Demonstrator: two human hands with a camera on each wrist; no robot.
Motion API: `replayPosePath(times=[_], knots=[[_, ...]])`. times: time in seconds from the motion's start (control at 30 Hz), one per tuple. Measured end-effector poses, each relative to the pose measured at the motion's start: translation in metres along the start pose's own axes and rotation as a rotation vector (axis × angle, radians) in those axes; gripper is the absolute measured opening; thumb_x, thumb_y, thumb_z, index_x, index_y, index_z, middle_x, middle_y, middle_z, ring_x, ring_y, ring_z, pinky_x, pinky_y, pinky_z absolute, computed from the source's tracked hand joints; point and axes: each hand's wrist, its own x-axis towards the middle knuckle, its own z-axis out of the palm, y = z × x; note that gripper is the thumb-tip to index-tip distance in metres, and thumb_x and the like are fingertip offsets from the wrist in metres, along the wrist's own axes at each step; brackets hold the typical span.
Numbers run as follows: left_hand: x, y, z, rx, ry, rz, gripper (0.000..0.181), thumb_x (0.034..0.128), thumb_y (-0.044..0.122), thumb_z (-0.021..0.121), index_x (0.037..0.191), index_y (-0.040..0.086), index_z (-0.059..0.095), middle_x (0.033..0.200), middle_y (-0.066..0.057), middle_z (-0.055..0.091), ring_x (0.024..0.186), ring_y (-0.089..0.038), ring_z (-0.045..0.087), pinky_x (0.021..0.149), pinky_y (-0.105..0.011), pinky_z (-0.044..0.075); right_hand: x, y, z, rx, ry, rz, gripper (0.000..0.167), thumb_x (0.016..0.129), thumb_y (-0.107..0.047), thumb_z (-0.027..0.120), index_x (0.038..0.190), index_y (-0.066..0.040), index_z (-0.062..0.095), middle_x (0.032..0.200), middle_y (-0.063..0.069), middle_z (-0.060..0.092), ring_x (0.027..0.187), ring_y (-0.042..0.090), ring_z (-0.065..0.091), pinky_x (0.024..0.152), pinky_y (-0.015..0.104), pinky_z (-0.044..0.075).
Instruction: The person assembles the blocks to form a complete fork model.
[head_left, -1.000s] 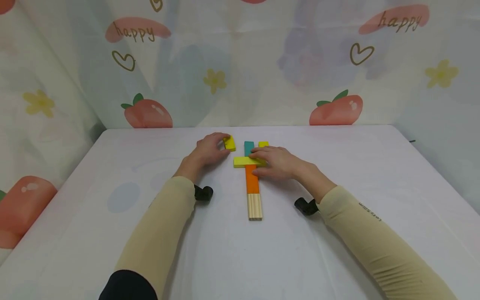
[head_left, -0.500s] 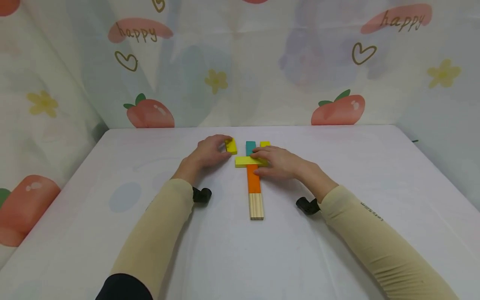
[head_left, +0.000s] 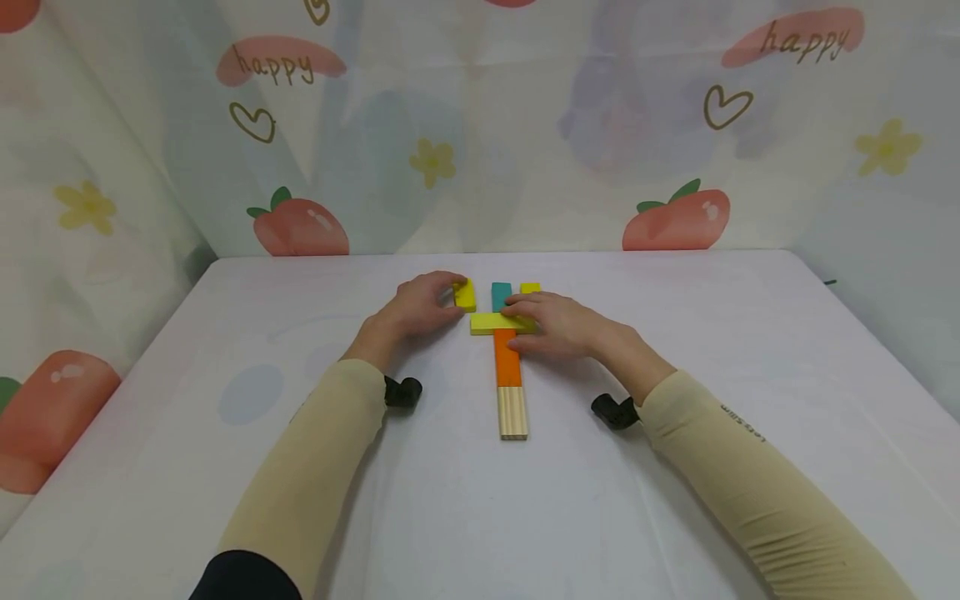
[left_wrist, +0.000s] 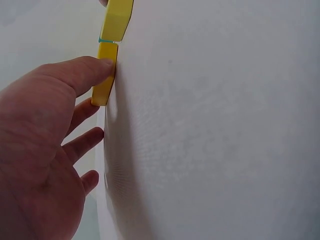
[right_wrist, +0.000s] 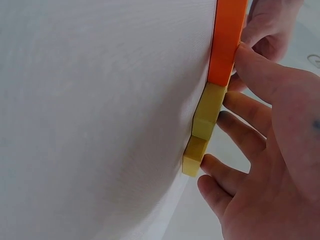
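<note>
My left hand [head_left: 423, 302] pinches a small yellow block [head_left: 465, 295] between thumb and fingers, the thumb [left_wrist: 95, 69] pressed on its near side in the left wrist view. That block lies by the left end of a yellow crosswise block [head_left: 486, 324]. On the right, my other hand [head_left: 558, 325] rests its fairly straight fingers on the crosswise block, and its thumb touches the orange block [head_left: 507, 358] below. Behind the crosswise block stand a teal block [head_left: 501, 296] and, to its right, another yellow block [head_left: 530, 287], partly hidden by my right hand.
A plain wooden block [head_left: 513, 413] continues the line from the orange block toward me. All of it lies on a white-covered table [head_left: 450, 517]. A printed cloth backdrop [head_left: 510, 167] rises behind the table's far edge.
My left hand has brought the small yellow block slightly nearer to me and to the right, up to the crosswise block's left end. The right hand stays on the blocks.
</note>
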Motion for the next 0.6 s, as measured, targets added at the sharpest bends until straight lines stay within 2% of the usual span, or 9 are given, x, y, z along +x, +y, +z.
replayPosePath(times=[0.43,0.6], knots=[[-0.0036,0.0029,-0.0002,-0.013,-0.003,-0.02,0.055,0.0988,0.027,0.067,0.15,0.017,0.052,0.157,-0.004,0.048,0.148,-0.026,0.037,0.124,-0.053,0.019,0.0004,-0.0018,-0.0013,0.002,-0.004,-0.005,0.057,0.1,-0.037,0.064,0.149,-0.009,0.053,0.16,0.014,0.041,0.149,0.038,0.034,0.121,0.057,0.027],[-0.0037,0.0033,0.0004,-0.012,-0.005,-0.009,0.055,0.0989,0.029,0.067,0.15,0.018,0.052,0.157,-0.003,0.047,0.148,-0.026,0.037,0.124,-0.052,0.018,0.0006,-0.0013,-0.0017,0.0,-0.004,-0.004,0.057,0.1,-0.037,0.065,0.148,-0.008,0.054,0.16,0.014,0.042,0.149,0.038,0.035,0.121,0.057,0.027]])
